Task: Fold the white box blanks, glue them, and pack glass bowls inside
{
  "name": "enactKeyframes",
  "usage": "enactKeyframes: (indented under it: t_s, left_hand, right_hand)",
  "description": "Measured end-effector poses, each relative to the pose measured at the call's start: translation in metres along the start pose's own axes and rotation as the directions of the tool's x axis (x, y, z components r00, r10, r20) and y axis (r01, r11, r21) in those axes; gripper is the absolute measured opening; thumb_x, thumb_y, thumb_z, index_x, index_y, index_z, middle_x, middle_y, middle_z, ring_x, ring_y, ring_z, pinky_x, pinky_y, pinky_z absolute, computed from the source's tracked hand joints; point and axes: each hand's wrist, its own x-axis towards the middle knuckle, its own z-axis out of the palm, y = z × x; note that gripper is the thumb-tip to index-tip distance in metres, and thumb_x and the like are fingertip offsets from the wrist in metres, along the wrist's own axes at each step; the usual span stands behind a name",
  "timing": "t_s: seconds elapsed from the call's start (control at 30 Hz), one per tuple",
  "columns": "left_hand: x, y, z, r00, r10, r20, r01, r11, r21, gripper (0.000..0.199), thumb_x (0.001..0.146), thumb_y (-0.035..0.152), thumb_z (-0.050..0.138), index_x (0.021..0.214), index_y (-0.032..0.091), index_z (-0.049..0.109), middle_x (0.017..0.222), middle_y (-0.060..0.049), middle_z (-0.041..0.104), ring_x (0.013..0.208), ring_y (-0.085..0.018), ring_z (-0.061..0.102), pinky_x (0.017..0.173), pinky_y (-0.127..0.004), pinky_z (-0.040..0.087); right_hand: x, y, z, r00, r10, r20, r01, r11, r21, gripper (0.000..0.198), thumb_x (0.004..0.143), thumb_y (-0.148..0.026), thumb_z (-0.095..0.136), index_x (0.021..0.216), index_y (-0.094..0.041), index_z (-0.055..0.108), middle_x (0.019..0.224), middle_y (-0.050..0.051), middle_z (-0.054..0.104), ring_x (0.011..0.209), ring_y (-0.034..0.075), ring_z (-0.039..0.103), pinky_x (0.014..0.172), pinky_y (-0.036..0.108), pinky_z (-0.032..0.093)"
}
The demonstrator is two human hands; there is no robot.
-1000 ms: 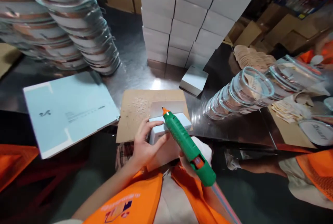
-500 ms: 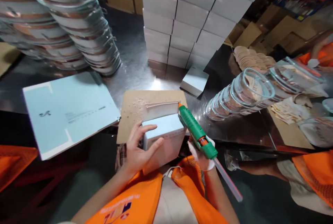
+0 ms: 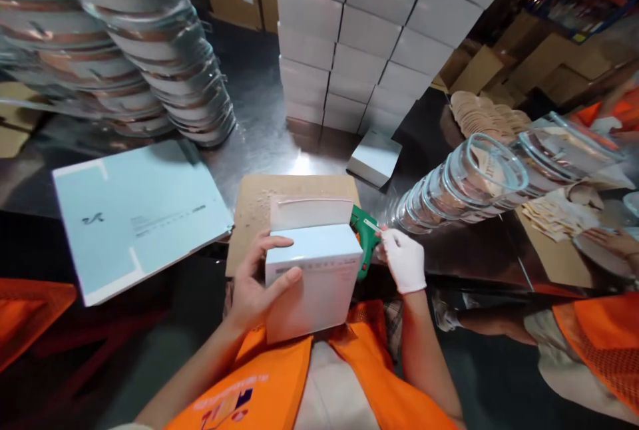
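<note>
My left hand [image 3: 262, 283] grips the left side of a small white box [image 3: 312, 290], thumb on its near face and fingers over the top. The box's flap [image 3: 310, 212] stands up at the far side, above a brown cardboard sheet [image 3: 249, 217]. Right of the box is a green glue gun [image 3: 368, 240], partly hidden by the box. My right hand [image 3: 403, 262], in a white glove, has its fingers closed together at the gun's right side; a narrow white strip shows by the fingertips.
A flat pale blue printed carton [image 3: 140, 214] lies at left. Stacks of clear round containers [image 3: 184, 77] stand behind it, others [image 3: 459, 180] at right. White boxes [image 3: 349, 50] are piled at the back, with a single one [image 3: 375, 156] in front. A co-worker's hand [image 3: 612, 243] is at far right.
The glue gun has left the flap's right corner and turned, and now sits beside the box. My right hand has risen to the gun's right. The box has shifted slightly toward me.
</note>
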Motion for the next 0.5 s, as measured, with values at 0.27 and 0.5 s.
enactKeyframes:
  t_s: [0.27, 0.5]
  left_hand:
    - [0.006, -0.001, 0.017, 0.987, -0.141, 0.072, 0.152, 0.972, -0.177, 0.054, 0.076, 0.067, 0.083, 0.106, 0.025, 0.065, 0.125, -0.014, 0.07, 0.12, -0.033, 0.071, 0.09, -0.039, 0.059]
    - [0.016, -0.009, 0.019, 0.996, -0.043, 0.075, 0.066, 0.934, -0.351, 0.046, 0.081, 0.055, 0.085, 0.11, 0.028, 0.061, 0.11, -0.008, 0.069, 0.114, -0.029, 0.073, 0.097, -0.043, 0.059]
  right_hand:
    - [-0.014, -0.043, 0.018, 0.937, -0.259, 0.233, 0.104, 0.846, 0.523, 0.069, 0.07, -0.078, 0.083, 0.114, -0.024, 0.079, 0.117, 0.007, 0.081, 0.114, 0.031, 0.075, 0.104, 0.045, 0.06]
    - [-0.023, -0.042, 0.001, 0.66, -0.647, 0.383, 0.55, 0.763, 0.341, 0.057, 0.082, -0.075, 0.079, 0.114, -0.027, 0.081, 0.133, 0.011, 0.076, 0.13, 0.03, 0.07, 0.115, 0.047, 0.052]
